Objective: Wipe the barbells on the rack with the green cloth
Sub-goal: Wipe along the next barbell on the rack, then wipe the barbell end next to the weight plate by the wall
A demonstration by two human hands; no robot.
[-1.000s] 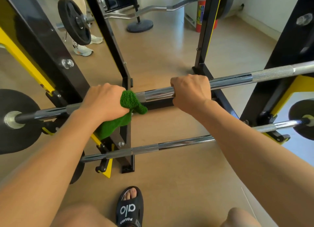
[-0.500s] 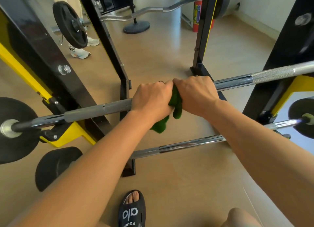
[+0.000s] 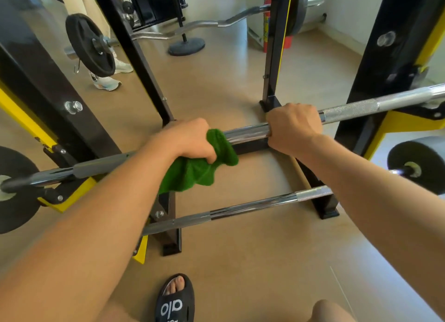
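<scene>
The left hand (image 3: pixel 190 141) grips the green cloth (image 3: pixel 199 167) around the upper barbell (image 3: pixel 248 132). Just right of the cloth, the right hand (image 3: pixel 292 126) clasps that barbell bare. Below the upper barbell lies a second barbell (image 3: pixel 240 209); nearer still, a black sandal (image 3: pixel 174 302) on the floor (image 3: pixel 252 261).

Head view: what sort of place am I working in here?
Most likely a gym. A black and yellow rack holds the barbell that both hands grip, weight plates sit on bars, and a curl bar rests further back.
</scene>
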